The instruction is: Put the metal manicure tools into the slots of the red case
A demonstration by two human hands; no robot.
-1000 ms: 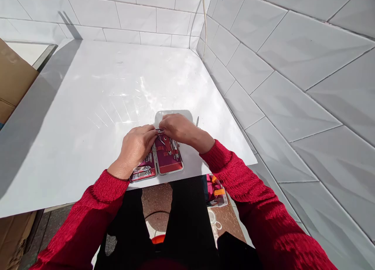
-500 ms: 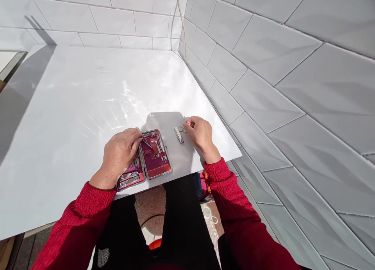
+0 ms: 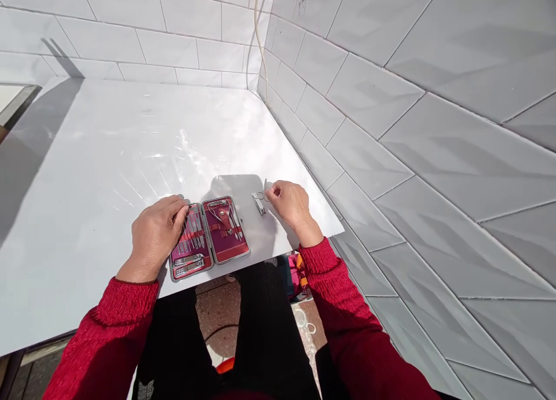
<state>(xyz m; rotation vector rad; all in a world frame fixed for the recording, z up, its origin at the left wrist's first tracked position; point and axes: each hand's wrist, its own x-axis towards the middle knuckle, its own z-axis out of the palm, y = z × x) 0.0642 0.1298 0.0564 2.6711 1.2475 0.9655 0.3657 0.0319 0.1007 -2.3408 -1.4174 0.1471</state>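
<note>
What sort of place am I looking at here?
Probably a sunlit corner of a home, perhaps a kitchen or utility area; which room, I can't tell. Glossy rectangular white-grey wall tiles, a flat white table set into the corner, and an open red-and-purple manicure case suggest it.

A pale cord hangs near the corner of the tiled walls beside the white tabletop.
</note>
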